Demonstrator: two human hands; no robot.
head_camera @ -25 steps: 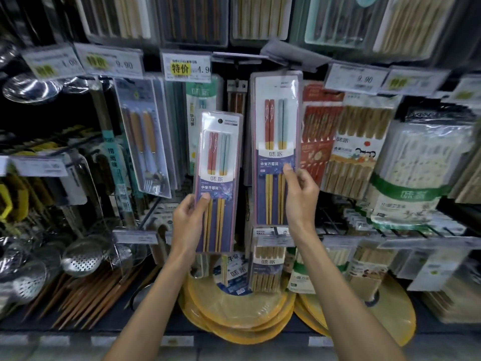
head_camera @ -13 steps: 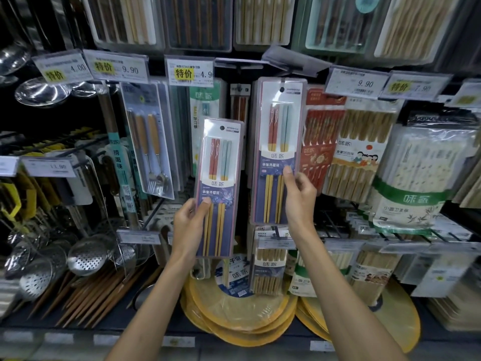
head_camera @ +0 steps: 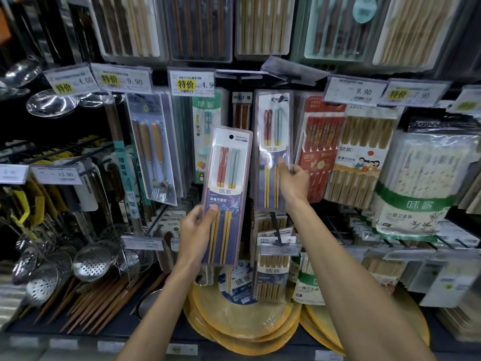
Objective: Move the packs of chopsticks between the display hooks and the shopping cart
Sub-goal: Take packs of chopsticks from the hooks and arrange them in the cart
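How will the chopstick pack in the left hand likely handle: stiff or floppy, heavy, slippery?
Probably stiff: the chopstick pack stands straight though the left hand grips only its lower half. Likely light, held one-handed. Glossy plastic may slip.

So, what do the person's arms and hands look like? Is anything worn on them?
The left forearm and right forearm are bare up to the frame edge; no sleeve shows. The left hand and right hand have no gloves, and no watch, bracelet or ring is visible.
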